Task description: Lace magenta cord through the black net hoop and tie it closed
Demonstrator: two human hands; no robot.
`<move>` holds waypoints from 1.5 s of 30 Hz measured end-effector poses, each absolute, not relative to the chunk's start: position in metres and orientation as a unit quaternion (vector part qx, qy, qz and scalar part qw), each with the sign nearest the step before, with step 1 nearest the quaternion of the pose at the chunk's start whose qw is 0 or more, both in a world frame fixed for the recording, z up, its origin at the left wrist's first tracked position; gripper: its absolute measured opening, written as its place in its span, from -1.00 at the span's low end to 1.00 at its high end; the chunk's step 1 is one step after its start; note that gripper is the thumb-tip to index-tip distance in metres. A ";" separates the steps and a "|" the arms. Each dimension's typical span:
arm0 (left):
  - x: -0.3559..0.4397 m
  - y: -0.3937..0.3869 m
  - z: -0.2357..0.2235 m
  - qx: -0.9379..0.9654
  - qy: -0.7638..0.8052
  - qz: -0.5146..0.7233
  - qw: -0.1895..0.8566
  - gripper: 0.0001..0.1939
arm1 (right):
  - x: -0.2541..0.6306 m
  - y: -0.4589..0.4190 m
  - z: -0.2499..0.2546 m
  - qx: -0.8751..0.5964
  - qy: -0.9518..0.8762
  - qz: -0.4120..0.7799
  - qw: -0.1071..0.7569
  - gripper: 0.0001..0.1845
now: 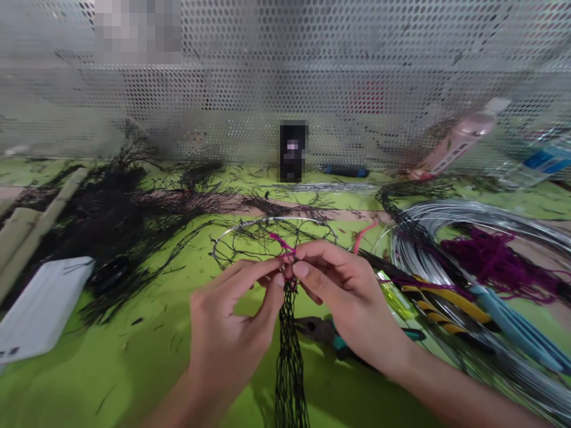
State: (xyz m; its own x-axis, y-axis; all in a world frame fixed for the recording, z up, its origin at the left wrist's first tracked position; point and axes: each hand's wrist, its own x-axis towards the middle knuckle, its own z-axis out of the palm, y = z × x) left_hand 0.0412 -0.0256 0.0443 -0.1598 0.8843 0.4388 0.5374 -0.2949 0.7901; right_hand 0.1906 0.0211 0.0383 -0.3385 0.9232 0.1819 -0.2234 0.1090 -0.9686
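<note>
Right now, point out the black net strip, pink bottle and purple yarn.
Black net strip [291, 356], head view: its middle length.
Pink bottle [464, 140], head view: its body.
Purple yarn [488, 258], head view: middle of tangle.

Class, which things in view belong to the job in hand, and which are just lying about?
Job, likely:
- black netting and magenta yarn, both held
- wire hoop just beyond
- perhaps teal-handled pliers

Lying about, seemingly:
- pink bottle
- blue-labelled bottle
- white slab
</note>
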 end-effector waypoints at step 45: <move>0.034 -0.059 0.047 0.210 0.505 0.618 0.565 -0.82 | 0.190 0.007 0.052 -0.400 -0.621 0.504 0.448 -0.88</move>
